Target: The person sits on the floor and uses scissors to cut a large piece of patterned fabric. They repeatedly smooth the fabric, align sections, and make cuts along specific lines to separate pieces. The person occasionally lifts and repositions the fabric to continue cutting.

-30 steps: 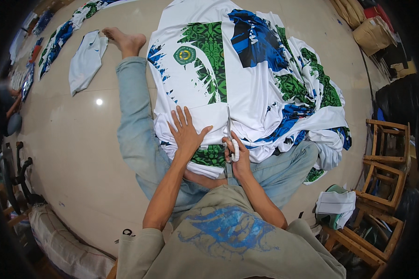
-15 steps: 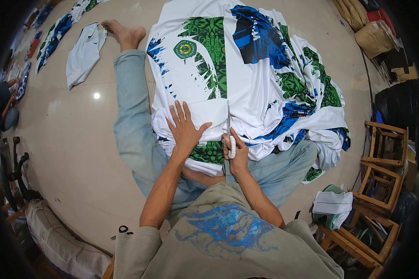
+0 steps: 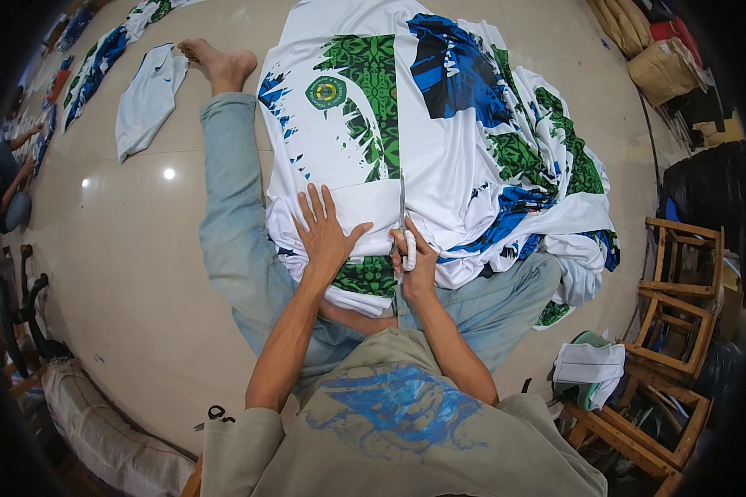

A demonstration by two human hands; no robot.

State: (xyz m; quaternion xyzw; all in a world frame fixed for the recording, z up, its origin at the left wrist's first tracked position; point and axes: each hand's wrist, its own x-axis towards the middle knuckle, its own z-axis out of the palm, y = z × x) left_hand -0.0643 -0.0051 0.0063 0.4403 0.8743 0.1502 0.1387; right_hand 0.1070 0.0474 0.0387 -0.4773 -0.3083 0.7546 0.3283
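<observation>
My right hand [image 3: 420,269] grips a pair of scissors [image 3: 409,250] whose handle is wrapped in white. The blades point away from me, along the right edge of a green-patterned strip on the printed fabric [image 3: 307,141]. My left hand [image 3: 326,243] lies flat on the fabric's white part, fingers spread, just left of the scissors. A green emblem and blue splashes mark this white cloth, which spreads over the floor between my legs. Part of it lies rolled or folded close to my lap. Whether the blades are parted is hard to make out.
To the right is a heap of crumpled white, green and blue cloth [image 3: 547,166]. Wooden frames [image 3: 680,331] and a paper bag [image 3: 667,70] stand farther right. A pale cloth piece [image 3: 149,103] lies at left, near another person's arms [image 3: 18,174]. A sack [image 3: 112,431] lies near left.
The scissors and my right hand have moved slightly farther away along the green strip's edge. My left hand keeps its place on the cloth. The whole view has shifted a little.
</observation>
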